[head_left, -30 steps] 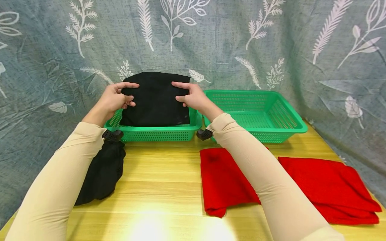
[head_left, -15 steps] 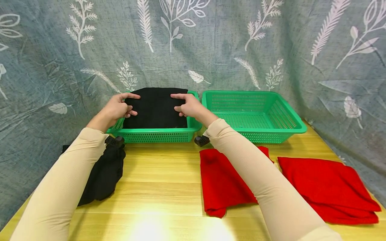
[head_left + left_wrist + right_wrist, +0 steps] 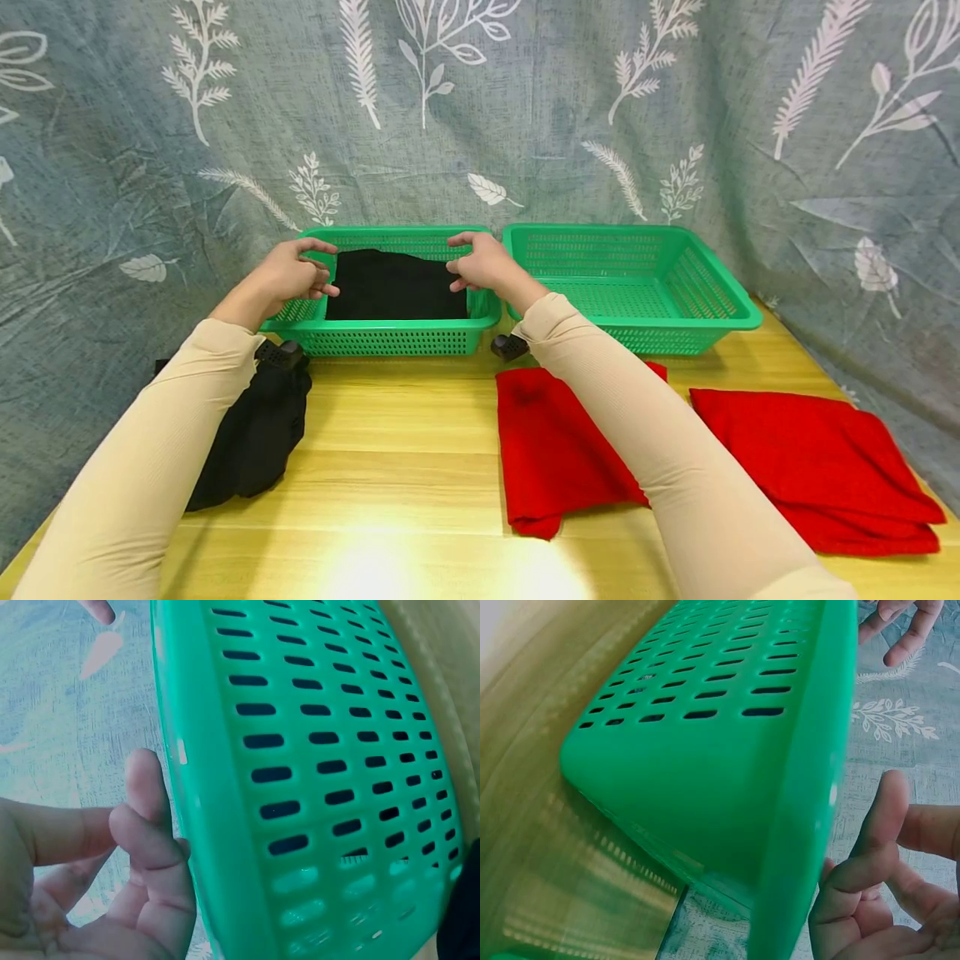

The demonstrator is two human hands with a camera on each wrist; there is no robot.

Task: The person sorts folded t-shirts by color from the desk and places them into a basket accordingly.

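A folded black cloth (image 3: pixel 393 287) lies inside the left green basket (image 3: pixel 386 337), lower than its back rim. At the cloth's left side hovers my left hand (image 3: pixel 288 273), fingers loosely bent and nothing between them. My right hand (image 3: pixel 487 267) is over the basket's right end in the same way, thumb and index finger apart. Each wrist view shows its hand beside the outer wall of the basket, holding nothing: the left hand (image 3: pixel 120 862) in one, the right hand (image 3: pixel 885 885) in the other.
A second green basket (image 3: pixel 626 323) stands to the right with nothing in it. Another black cloth (image 3: pixel 258 433) lies on the wooden table (image 3: pixel 397 425) under my left forearm. Two red cloths lie at the right, one red cloth (image 3: pixel 558 467) partly behind my right forearm, another red cloth (image 3: pixel 825 467) further right.
The black cloth has dropped from above the rim down into the left basket. Both hands came down with it, let it go and spread slightly apart.
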